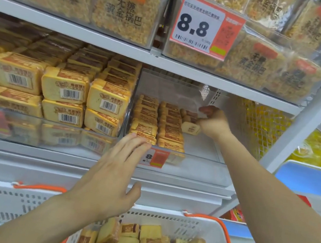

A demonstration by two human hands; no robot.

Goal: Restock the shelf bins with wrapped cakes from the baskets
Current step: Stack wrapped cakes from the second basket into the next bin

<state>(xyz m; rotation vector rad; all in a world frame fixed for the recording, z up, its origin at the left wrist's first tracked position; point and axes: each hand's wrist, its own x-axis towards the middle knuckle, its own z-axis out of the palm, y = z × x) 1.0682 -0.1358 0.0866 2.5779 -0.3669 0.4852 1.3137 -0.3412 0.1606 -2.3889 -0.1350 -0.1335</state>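
One wrapped cake [191, 127], pinched in the right hand [211, 121], sits just right of the bin's [203, 148] third row, while the left hand [113, 179], fingers spread and holding nothing, reaches toward the front rim.

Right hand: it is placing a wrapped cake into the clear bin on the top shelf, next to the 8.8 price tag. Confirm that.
Not quite. The head view shows the right hand holding the wrapped cake inside the clear bin on the middle shelf, below the 8.8 price tag. It is indeed placing a cake into a clear bin.
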